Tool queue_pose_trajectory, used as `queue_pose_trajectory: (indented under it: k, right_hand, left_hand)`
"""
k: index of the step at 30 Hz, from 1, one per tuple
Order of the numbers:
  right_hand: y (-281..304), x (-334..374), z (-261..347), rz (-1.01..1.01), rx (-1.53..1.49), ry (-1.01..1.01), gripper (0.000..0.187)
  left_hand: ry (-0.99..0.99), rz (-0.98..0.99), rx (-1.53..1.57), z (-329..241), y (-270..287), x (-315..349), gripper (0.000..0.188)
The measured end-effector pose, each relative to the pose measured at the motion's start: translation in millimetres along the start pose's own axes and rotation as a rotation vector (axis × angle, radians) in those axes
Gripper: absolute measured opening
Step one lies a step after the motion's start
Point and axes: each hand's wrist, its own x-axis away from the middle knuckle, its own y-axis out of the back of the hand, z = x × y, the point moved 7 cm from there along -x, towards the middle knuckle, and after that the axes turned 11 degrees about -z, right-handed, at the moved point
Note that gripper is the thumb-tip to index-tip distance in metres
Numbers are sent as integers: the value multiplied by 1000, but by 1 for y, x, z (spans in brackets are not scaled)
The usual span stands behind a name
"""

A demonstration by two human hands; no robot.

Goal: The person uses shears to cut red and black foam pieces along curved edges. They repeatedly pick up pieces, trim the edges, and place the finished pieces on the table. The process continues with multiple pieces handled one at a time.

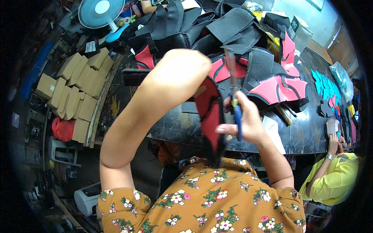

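Right hand: raised above the near table edge, fingers curled shut around blue-handled scissors, blades pointing up and away toward the fabric heap.

Left hand: hidden behind own raised forearm and elbow; finger state impossible to tell. Red-and-black cut piece: hanging upright between the two forearms, just left of the scissors, upper end lost behind the left arm, lower end reaching down to the flowered orange blouse.

Work table: dark, worn, scuffed top, curving away to the right. Far half buried under a heap of black fabric and foam panels, several folded or standing on edge. Red pieces with black outlines lying among them, right of the scissors. Turquoise cut pieces in a row farther right, near a clear plastic bag. White paper sheet at the near edge, touching the right wrist area.

Left of table: stacked brown cardboard boxes on a lower surface, red bag below them. Blue-and-white electric fan at upper left, facing the camera. White plastic container on the floor, lower left. Dim cluttered floor around it.

Far right: second person in a yellow shirt, seated at the table, hands raised to its edge. Pale wall behind the table at upper right.
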Motion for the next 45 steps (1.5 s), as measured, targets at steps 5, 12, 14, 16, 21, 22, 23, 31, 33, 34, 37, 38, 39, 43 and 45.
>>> queue_pose_trajectory:
  k: [5, 12, 14, 16, 21, 22, 23, 31, 33, 34, 37, 38, 39, 43, 45]
  right_hand:
    - [-37, -2, -31, -95, -340, -327, 28]
    - [-35, -11, -64, -161, -1040, -629, 27]
    - [-32, -13, -65, -168, -1034, -605, 28]
    - [-33, -16, -62, -147, -1021, -577, 30]
    - [-22, -20, -44, -201, -706, -393, 26]
    - [-8, -20, -40, -242, -575, -340, 25]
    - [7, -20, -34, -268, -473, -235, 25]
    - [37, 37, -41, 576, -420, -268, 35]
    - [38, 45, -49, 670, -296, -310, 44]
    - [37, 47, -51, 709, -250, -335, 45]
    - [30, 41, -46, 770, -254, -320, 46]
    - [28, 38, -44, 806, -221, -299, 46]
    - [27, 33, -43, 801, -176, -280, 53]
    - [24, 26, -33, 825, -130, -210, 41]
    - [23, 23, -31, 811, -105, -186, 41]
  left_hand:
    - [-52, 2, -120, -16, 3, -44, 23]
    - [488, -855, 493, 1, 54, 50, 28]
    - [863, -518, 750, 19, -7, 97, 32]
    - [1231, -101, 1353, -2, -84, 140, 51]
    - [1371, -54, 1617, -39, -138, 144, 64]
    - [1353, -132, 1562, -38, -134, 134, 59]
    - [1242, -261, 1577, -33, -125, 118, 54]
    - [1164, -58, 1291, 24, -52, 103, 53]
    - [1097, 5, 1251, 27, -41, 101, 56]
    - [1084, -5, 1253, 27, -37, 99, 56]
    - [1050, 100, 1243, 23, -31, 97, 54]
    - [1042, 132, 1242, 22, -29, 96, 54]
    - [1046, 160, 1253, 22, -28, 96, 52]
    - [977, 178, 1265, 20, -22, 95, 46]
    - [992, 168, 1261, 21, -21, 96, 48]
